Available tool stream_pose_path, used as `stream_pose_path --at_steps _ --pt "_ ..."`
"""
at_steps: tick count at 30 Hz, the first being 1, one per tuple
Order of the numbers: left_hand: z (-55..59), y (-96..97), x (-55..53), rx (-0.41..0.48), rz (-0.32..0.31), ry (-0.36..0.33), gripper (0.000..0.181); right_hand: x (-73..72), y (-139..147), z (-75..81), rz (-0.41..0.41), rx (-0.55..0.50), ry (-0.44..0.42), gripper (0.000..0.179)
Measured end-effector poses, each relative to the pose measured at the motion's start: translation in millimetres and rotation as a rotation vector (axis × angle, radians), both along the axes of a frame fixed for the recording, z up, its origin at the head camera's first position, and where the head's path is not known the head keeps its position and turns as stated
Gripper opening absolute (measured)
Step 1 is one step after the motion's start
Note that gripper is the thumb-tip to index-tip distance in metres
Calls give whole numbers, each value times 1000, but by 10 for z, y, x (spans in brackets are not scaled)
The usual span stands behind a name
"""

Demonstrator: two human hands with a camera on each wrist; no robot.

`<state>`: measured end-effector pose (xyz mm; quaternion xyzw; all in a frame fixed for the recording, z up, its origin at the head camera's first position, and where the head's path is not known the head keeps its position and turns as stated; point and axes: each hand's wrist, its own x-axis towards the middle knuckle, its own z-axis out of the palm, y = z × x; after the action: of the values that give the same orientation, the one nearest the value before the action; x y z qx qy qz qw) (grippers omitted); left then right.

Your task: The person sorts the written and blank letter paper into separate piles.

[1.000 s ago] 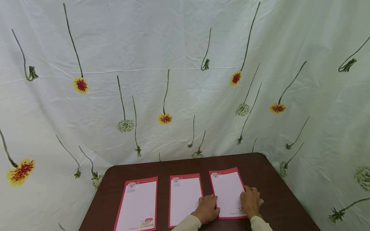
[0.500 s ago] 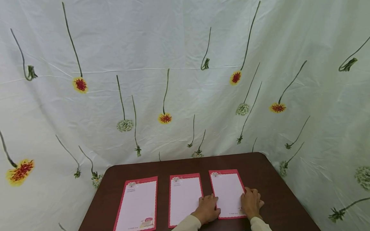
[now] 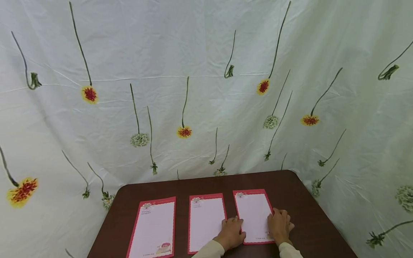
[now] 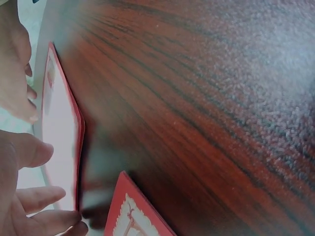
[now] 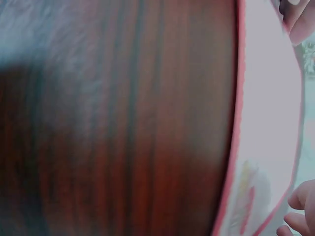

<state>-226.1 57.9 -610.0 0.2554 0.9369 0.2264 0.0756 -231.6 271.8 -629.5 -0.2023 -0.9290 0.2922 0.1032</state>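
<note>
A red-bordered white notepad lies on the dark brown table at the right of a row of three. My left hand rests along its left side, fingertips at the edge and overlapping the right border of the middle notepad. On the opposite side, my right hand touches the right edge with its fingers. The left wrist view shows the left fingers fairly straight against the pad's edge. Only the fingertips of the near hand appear in the right wrist view. Neither hand is curled round the pad.
A third matching notepad lies at the left, with small writing near its top. The wooden table has rounded far corners. Behind it hangs a pale flower-print cloth.
The right notepad's far edge has come slightly nearer, and the pad sits straighter between the hands. Both hands have barely moved.
</note>
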Motion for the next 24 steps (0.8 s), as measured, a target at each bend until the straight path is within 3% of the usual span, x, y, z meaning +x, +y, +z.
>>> stream_pose_path --at_steps 6,11,15,18,24 --pt "-46 -135 -34 13 22 128 43 -63 -220 126 65 26 110 41" --pt "10 -316 -42 73 58 239 38 -119 -449 214 117 55 218 37" --pt "44 -519 -51 102 120 351 34 -168 -623 259 152 53 261 36" --pt "1 -680 -75 104 185 415 33 -191 -747 279 175 52 273 35" --pt "-77 -995 -101 102 303 362 34 -169 -994 290 242 54 228 35"
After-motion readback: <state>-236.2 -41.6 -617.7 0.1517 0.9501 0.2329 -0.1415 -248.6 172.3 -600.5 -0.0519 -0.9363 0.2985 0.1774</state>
